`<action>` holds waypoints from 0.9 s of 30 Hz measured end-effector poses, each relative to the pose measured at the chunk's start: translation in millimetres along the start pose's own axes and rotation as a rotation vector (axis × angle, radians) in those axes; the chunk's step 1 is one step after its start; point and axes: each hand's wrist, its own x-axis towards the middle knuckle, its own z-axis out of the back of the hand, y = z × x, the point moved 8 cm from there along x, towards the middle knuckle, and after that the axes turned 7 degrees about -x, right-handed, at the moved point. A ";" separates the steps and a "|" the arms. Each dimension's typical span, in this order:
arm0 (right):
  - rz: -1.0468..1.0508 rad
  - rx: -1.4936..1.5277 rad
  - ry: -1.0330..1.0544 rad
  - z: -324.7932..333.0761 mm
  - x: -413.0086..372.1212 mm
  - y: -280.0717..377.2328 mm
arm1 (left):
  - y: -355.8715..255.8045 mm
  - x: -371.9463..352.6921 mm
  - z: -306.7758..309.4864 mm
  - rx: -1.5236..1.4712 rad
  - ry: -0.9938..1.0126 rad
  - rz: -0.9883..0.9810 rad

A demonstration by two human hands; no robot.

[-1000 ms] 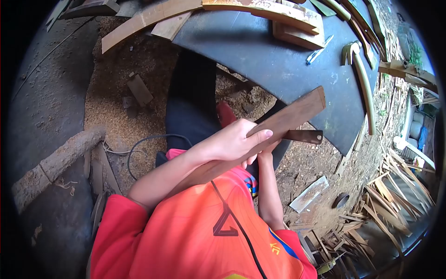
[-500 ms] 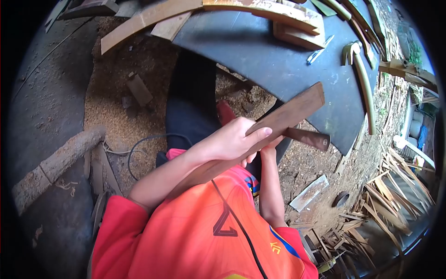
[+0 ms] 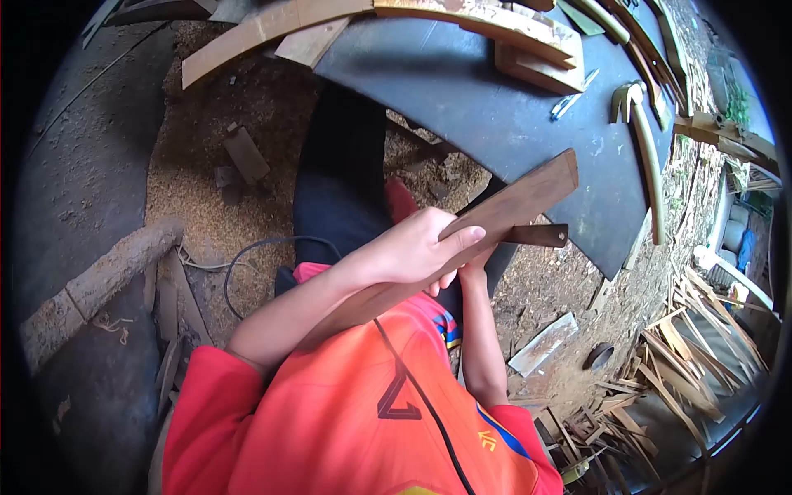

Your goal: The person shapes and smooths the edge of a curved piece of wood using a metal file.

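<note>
A long, flat brown wooden board (image 3: pixel 520 195) slants from my chest up to the right, over the corner of the dark table. My left hand (image 3: pixel 422 245) is closed round the board's middle, thumb lying along its upper face. Behind and below the board is my right hand (image 3: pixel 472 266), mostly hidden by it, with curled fingers. From there a dark brown wooden handle (image 3: pixel 540 236) with a small hole at its end sticks out to the right. Whatever the handle belongs to is covered by the board and my hands.
On the dark table (image 3: pixel 462 91) lie curved wooden pieces (image 3: pixel 289 29), a wood block (image 3: pixel 540 70), pens (image 3: pixel 575 96) and an adze-like tool (image 3: pixel 643 157). Wood scraps (image 3: pixel 685 363) heap up at right. A log (image 3: pixel 103 289) lies left, and a thin cable (image 3: pixel 239 280) loops beside my legs.
The dark handle has swung slightly upward and shows less of its length and broad side. Both hands and the board stay almost where they were; the view has shifted a little.
</note>
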 end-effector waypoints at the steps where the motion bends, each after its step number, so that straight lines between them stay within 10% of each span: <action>1: 0.028 -0.073 0.069 -2.8 6.9 8.1 | -2.1 -1.1 -0.7 0.003 0.006 -0.007; 8: 0.054 -0.157 0.026 2.8 -1.2 8.1 | 4.1 -0.4 -1.1 0.004 -0.005 -0.018; 11: -0.235 0.297 0.168 -8.2 0.4 4.9 | 10.4 -3.6 -1.9 -0.045 -0.007 -0.013; 14: 0.107 -0.207 0.191 -0.7 -4.5 -15.2 | 3.3 1.2 1.0 -0.026 -0.014 -0.004; 17: -0.176 0.190 0.076 -2.3 8.2 1.1 | 1.6 0.4 1.2 -0.009 0.003 0.000; 20: 0.077 -0.327 0.224 7.9 -1.7 2.9 | 14.7 -1.7 -4.5 -0.014 -0.029 0.035; 24: -0.301 0.435 0.071 -12.8 15.3 11.3 | -1.1 3.6 1.1 0.006 -0.008 0.003; 27: -0.008 -0.104 0.111 7.1 10.6 4.7 | 13.9 -0.8 -4.2 -0.029 0.011 -0.007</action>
